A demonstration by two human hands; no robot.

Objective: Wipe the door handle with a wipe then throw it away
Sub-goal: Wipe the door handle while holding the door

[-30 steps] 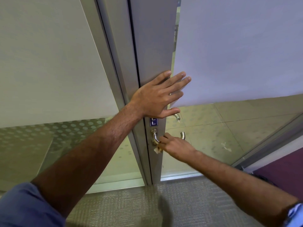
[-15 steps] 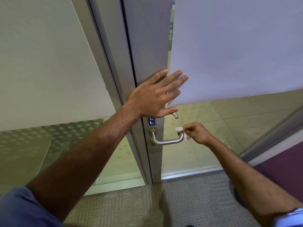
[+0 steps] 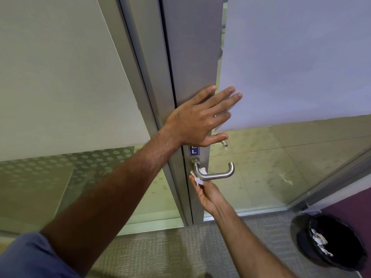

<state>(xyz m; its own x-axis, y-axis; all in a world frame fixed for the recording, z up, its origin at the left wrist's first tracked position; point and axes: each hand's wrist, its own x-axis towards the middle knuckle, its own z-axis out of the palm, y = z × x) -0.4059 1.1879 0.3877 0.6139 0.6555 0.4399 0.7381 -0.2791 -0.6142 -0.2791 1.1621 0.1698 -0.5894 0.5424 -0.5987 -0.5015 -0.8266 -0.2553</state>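
A: Count, near to far?
B: One right hand (image 3: 209, 194), fingers pinched on one wipe (image 3: 198, 176), pressed under one door handle (image 3: 214, 173) near its spindle.
A: Beyond the grip?
B: One left hand (image 3: 197, 119), flat and spread on the door frame (image 3: 190, 57) above. One bin (image 3: 333, 241) far right.

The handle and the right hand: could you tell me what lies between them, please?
A crumpled white wipe, pinched by the right hand against the handle near its pivot, in the head view.

An office: frosted glass partition (image 3: 60, 77), metal-framed door (image 3: 190, 47), carpet tiles (image 3: 160, 253), lined bin (image 3: 329, 241).
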